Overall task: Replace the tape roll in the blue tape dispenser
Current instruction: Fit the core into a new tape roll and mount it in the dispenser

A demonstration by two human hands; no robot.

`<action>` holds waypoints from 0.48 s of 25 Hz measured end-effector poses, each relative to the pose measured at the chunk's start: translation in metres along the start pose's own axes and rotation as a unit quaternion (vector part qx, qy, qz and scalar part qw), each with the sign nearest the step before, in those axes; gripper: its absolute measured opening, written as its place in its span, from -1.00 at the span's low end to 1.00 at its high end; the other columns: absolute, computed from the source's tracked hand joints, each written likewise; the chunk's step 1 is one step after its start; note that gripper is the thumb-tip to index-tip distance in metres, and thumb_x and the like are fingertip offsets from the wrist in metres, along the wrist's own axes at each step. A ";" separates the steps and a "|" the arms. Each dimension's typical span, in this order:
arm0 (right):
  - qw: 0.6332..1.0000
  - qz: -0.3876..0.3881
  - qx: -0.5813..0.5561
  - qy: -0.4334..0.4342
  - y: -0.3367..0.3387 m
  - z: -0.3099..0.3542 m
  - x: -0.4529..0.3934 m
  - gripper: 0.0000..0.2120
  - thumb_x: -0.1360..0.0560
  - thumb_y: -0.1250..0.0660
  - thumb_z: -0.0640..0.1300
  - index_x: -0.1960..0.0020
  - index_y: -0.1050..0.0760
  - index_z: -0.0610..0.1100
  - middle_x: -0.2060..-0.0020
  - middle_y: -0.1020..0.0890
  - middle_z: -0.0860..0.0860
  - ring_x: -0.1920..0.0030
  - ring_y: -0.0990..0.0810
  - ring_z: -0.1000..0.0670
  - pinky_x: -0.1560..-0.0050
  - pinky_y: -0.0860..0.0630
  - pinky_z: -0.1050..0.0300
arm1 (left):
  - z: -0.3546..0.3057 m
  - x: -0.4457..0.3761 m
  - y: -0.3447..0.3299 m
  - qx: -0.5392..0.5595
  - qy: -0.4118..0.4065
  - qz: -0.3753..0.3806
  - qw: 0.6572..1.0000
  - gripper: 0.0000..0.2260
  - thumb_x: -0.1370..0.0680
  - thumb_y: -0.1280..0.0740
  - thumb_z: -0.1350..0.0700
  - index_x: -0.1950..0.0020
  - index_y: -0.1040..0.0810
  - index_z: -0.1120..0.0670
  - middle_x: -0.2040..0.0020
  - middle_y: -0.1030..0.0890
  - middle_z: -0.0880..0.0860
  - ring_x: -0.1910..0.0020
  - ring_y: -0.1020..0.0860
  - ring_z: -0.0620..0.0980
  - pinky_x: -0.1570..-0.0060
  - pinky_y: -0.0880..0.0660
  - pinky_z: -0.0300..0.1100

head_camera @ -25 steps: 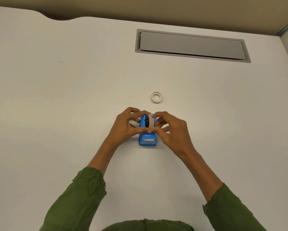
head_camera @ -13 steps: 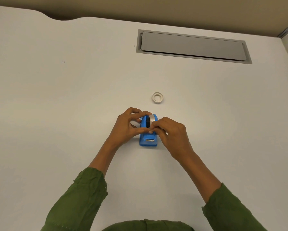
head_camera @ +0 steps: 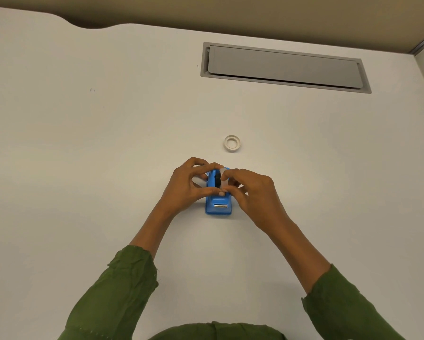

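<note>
- A green sleeve rises from the near left edge over the white table, the bare forearm angling to the right toward the middle of the scene.
- The left hand curls its fingers and thumb around the left side of the blue tape dispenser, fingertips at the far top of the body and the thumb pressed across its near middle.
- The dispenser stands upright on the table between the two hands, its near end with the metal cutter strip uncovered and pointing toward the person.
- A pale tape roll stands on edge in the dispenser's cradle beside a black hub, lying right between the fingertips of both hands.
- The right hand curls in from the right, forefinger and thumb pinching the roll at its top and its near side; the remaining fingers are folded beneath.
- A second white roll lies flat on the table just beyond the dispenser, slightly to the right, touched by neither hand.
- A grey cable hatch is set in the far right part of the table.
- The right sleeve is green too and enters from the near right corner.
</note>
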State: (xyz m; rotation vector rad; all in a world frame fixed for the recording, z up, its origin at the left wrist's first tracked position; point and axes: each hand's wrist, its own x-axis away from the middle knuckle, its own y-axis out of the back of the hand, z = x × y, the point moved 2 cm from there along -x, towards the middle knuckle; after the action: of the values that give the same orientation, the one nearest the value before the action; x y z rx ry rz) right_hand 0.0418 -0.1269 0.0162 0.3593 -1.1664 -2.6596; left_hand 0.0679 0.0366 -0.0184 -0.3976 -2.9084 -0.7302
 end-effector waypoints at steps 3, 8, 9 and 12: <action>1.000 -0.011 0.003 0.007 0.000 0.002 0.001 -0.85 -0.47 -0.36 -0.29 -0.03 -0.56 -0.21 0.21 -0.66 -0.15 0.25 -0.58 -0.09 0.15 -0.58 0.02 | 0.001 -0.001 0.000 0.000 -0.002 -0.002 1.000 -0.51 -0.28 -0.54 0.02 -0.18 -0.56 0.03 -0.14 -0.50 0.06 0.08 -0.54 -0.04 0.09 -0.54 -0.18; 0.999 -0.006 0.023 0.036 0.000 0.003 0.003 -0.93 -0.43 -0.38 -0.33 0.11 -0.60 -0.23 0.26 -0.66 -0.14 0.28 -0.59 -0.09 0.20 -0.56 0.06 | 0.001 0.000 0.000 0.005 -0.026 -0.005 1.000 -0.57 -0.27 -0.54 0.01 -0.09 -0.52 -0.21 -0.09 -0.50 -0.01 0.14 -0.54 -0.16 0.13 -0.54 -0.26; 0.999 -0.003 0.016 0.029 0.000 0.003 0.003 -0.94 -0.43 -0.39 -0.33 0.13 -0.61 -0.22 0.26 -0.66 -0.13 0.28 -0.59 -0.08 0.20 -0.56 0.08 | 0.000 0.000 0.001 0.007 -0.029 -0.005 1.000 -0.57 -0.27 -0.54 0.01 -0.06 -0.50 -0.25 -0.08 -0.49 -0.03 0.14 -0.54 -0.17 0.15 -0.53 -0.29; 0.983 -0.026 -0.133 -0.125 0.002 -0.003 0.002 -0.92 -0.40 -0.42 -0.32 0.15 -0.62 -0.17 0.26 -0.67 -0.06 0.27 -0.63 0.01 0.22 -0.59 0.20 | 0.001 0.001 0.000 0.012 -0.023 -0.003 1.000 -0.57 -0.27 -0.54 -0.01 -0.08 -0.51 -0.23 -0.08 -0.48 -0.05 0.12 -0.55 -0.17 0.23 -0.53 -0.38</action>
State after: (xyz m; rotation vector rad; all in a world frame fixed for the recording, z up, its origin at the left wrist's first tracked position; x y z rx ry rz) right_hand 0.0413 -0.1311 0.0158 0.0097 -0.8528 -2.9216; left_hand 0.0670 0.0367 -0.0189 -0.4073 -2.9594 -0.6947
